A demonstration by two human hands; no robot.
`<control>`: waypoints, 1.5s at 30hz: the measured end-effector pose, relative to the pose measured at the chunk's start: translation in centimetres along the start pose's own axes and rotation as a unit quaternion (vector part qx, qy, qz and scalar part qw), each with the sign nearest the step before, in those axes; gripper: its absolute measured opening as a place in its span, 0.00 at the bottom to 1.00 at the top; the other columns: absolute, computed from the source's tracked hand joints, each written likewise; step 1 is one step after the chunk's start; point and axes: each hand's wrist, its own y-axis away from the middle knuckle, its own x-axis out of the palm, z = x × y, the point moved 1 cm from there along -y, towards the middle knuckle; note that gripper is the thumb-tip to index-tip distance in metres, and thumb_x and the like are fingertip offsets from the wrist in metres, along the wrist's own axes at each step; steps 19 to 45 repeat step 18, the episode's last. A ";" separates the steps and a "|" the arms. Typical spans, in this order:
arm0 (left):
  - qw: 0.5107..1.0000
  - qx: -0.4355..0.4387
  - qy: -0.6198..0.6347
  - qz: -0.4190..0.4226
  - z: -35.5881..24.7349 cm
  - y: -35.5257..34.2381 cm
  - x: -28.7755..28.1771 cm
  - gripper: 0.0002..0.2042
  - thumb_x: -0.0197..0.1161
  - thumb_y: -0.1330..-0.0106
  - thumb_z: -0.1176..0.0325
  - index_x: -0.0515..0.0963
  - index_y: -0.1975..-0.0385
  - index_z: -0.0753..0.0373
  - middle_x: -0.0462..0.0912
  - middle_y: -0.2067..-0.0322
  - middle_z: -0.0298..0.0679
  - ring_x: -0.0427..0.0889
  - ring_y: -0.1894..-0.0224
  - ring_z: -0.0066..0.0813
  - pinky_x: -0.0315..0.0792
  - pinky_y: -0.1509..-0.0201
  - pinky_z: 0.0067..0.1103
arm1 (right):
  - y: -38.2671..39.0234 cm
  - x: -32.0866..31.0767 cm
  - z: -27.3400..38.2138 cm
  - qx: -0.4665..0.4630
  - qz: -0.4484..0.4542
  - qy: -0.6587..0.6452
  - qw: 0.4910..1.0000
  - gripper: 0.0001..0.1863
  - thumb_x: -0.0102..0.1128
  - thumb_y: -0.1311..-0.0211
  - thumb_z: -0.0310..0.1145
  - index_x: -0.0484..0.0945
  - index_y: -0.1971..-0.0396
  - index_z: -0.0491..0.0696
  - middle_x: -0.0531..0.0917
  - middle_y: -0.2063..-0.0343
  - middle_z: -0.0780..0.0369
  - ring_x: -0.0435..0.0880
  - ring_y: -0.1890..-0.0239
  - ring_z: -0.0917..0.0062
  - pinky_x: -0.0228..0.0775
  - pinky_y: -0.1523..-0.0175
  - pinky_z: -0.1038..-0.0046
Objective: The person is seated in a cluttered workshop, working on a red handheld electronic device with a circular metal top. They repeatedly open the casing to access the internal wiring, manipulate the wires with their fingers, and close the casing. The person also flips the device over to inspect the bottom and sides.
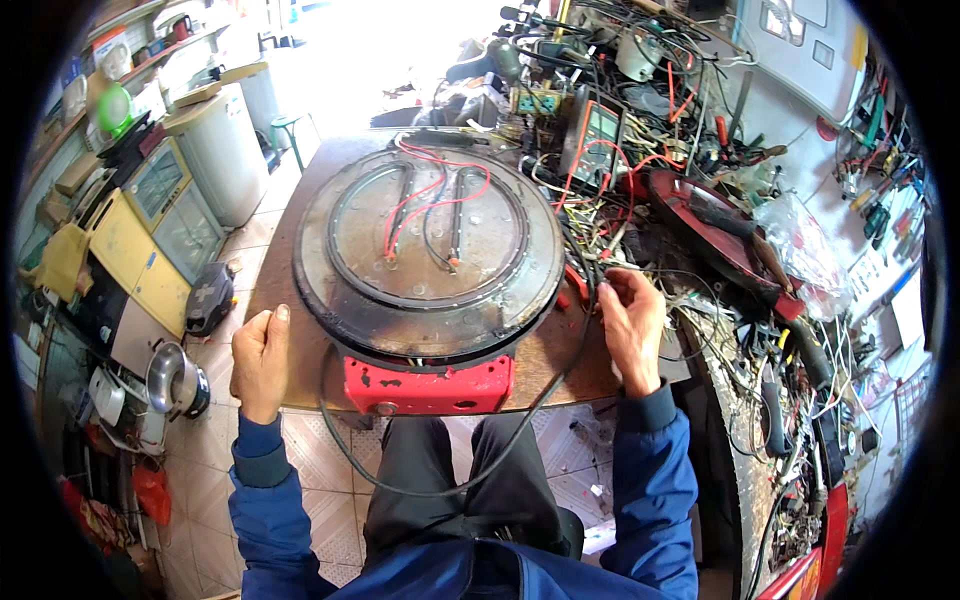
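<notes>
A round, scorched metal heating plate (330, 235) lies on the wooden table in front of me, with a ring-shaped element and red wires (420, 205) across its top. It looks like part of an electric griddle. A worn red metal housing (430, 386) shows under its near edge. My left hand (262, 362) is closed in a fist at the table's left, apart from the plate. To the right of the plate, my right hand (635, 325) has thumb and fingertips drawn together near loose wires; what they pinch is not clear. A black cable (470, 480) loops over my lap.
A multimeter (597, 140) stands behind on the right among tangled wires and tools. Beside it lies a dark red round lid (690, 215). Cabinets (150, 260) and a steel pot (172, 375) are on the left. The table's near edge (570, 398) faces my legs.
</notes>
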 end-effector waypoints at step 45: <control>0.995 0.010 -0.097 -0.012 1.0 -0.1 0.2 0.25 0.67 0.24 0.62 0.59 0.78 0.66 0.54 0.79 0.39 0.56 0.72 0.21 0.56 0.72 0.33 | -15.0 8.7 -2.7 -0.155 0.186 0.312 0.919 0.20 0.76 0.41 0.37 0.84 0.52 0.45 0.89 0.59 0.44 0.90 0.51 0.46 0.81 0.44 0.47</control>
